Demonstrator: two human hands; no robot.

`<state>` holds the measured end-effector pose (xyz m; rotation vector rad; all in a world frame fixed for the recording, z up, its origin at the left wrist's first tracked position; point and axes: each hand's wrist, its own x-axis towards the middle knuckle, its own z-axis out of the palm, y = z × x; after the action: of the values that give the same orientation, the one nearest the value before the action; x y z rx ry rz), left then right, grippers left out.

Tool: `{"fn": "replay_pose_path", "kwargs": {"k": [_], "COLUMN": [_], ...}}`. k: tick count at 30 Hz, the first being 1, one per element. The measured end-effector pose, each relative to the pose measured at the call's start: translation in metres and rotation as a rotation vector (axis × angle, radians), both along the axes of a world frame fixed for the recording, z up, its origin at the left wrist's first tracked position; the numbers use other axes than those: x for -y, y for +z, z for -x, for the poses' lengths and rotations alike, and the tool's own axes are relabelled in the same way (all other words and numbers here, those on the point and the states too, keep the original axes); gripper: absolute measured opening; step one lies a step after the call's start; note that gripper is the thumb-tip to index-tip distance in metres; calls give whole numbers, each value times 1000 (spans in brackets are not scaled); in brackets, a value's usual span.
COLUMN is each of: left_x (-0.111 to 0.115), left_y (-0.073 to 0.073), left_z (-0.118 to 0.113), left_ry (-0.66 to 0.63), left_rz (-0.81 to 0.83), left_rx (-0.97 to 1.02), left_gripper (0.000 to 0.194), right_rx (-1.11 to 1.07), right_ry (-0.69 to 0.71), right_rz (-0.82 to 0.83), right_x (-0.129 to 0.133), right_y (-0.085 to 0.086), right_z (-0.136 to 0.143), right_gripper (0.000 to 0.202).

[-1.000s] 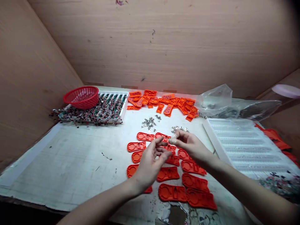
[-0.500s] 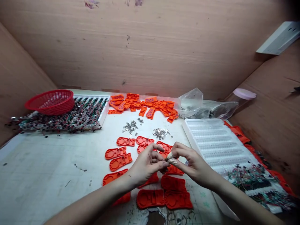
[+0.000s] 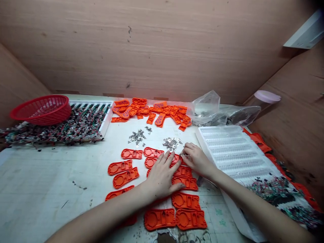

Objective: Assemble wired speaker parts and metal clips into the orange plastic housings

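On the table (image 3: 63, 172), the left hand (image 3: 163, 177) lay spread open over orange shells (image 3: 186, 201), and the right hand (image 3: 198, 160) bent its fingers, holding what I couldn't tell, at a back shell near shiny bits (image 3: 172, 144), probably fitting something, which called for careful pushing.
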<state>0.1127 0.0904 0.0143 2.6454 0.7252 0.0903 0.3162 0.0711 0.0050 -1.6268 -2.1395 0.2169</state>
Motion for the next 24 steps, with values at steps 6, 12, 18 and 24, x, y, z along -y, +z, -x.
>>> {"fn": "replay_pose_path", "kwargs": {"k": [6,12,18,24], "left_x": [1,0,0,0], "left_y": [-5,-4,-3,-2], "left_z": [-1,-2,-2,0], "left_ry": [16,11,11,8], "left_rz": [-22,-12,-6,-10], "left_rx": [19,1,26,37], "left_gripper": [79,82,83,84], "right_rx": [135,379,466,73], "right_ry": [-6,91,109,15], "right_rz": [-25,-86,-104,81], "right_x": [2,0,5,4], "right_y": [1,2,2,9], "right_z": [-1,1,11,8], "right_gripper": [10,17,17,17]}}
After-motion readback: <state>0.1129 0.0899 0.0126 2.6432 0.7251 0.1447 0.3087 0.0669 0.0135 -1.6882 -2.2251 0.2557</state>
